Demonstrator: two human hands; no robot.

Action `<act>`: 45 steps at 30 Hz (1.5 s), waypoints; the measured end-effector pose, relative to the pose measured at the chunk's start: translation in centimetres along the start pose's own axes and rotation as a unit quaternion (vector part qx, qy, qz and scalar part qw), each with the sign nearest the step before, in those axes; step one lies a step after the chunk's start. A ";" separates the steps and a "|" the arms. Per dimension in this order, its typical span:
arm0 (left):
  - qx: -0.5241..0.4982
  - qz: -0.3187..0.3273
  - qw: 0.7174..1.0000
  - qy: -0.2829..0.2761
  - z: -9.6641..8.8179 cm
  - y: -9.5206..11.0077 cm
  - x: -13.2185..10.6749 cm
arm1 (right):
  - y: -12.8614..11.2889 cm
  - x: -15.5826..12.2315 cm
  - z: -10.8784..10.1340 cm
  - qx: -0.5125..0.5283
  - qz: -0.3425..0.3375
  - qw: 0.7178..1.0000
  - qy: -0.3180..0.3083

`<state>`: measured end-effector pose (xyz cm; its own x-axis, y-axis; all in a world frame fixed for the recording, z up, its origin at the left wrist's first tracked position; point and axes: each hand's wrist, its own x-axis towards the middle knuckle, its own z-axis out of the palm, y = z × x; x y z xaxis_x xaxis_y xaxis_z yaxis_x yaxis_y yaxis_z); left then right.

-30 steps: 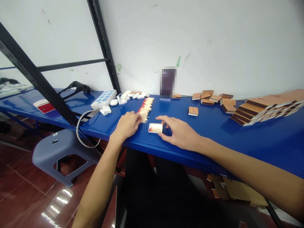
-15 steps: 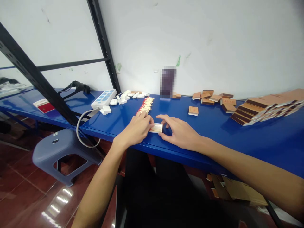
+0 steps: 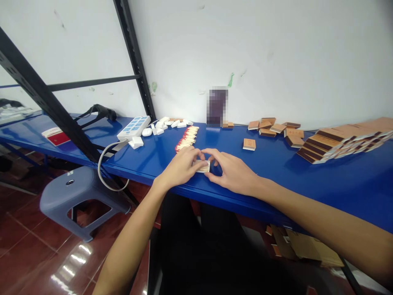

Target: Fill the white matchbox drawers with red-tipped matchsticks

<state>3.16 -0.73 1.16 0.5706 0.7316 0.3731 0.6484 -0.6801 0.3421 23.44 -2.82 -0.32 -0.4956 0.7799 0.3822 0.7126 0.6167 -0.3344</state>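
A small white matchbox tray [image 3: 204,166] with matches in it lies near the front edge of the blue table [image 3: 276,176]. My right hand [image 3: 233,172] grips the tray's right end between thumb and forefinger. My left hand [image 3: 181,166] is at the tray's left end, its fingers pinched together over the tray, on matches as far as I can tell. A loose pile of red-tipped matches [image 3: 186,138] lies just behind my left hand.
A single matchbox [image 3: 249,144] lies behind my right hand, with several more [image 3: 276,127] near the wall. A long fanned stack of box sleeves [image 3: 344,141] sits at the right. A power strip [image 3: 134,127] and white trays [image 3: 167,123] sit left. A grey stool [image 3: 76,196] stands below.
My left hand left the match pile and moved right to the tray, closing in on it. My right hand stayed on the tray.
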 end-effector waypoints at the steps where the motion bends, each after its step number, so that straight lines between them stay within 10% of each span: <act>1: -0.022 -0.012 1.000 0.017 -0.2 -0.3 0.1 | 0.0 0.0 0.0 -0.001 0.000 1.000 0.000; 14: 0.090 -0.108 0.990 -0.008 -2.5 -5.8 -1.3 | -0.1 0.0 -0.1 -0.017 0.014 1.000 -0.014; 45: 0.133 -0.008 0.988 -0.076 -0.4 0.9 -0.9 | -0.3 -0.1 -0.1 0.005 -0.013 1.000 -0.010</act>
<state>3.09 -2.03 1.46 0.6148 0.7545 0.2295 0.7560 -0.6467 0.1009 23.30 -3.11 -0.15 -0.5241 0.7649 0.3746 0.6935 0.6386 -0.3336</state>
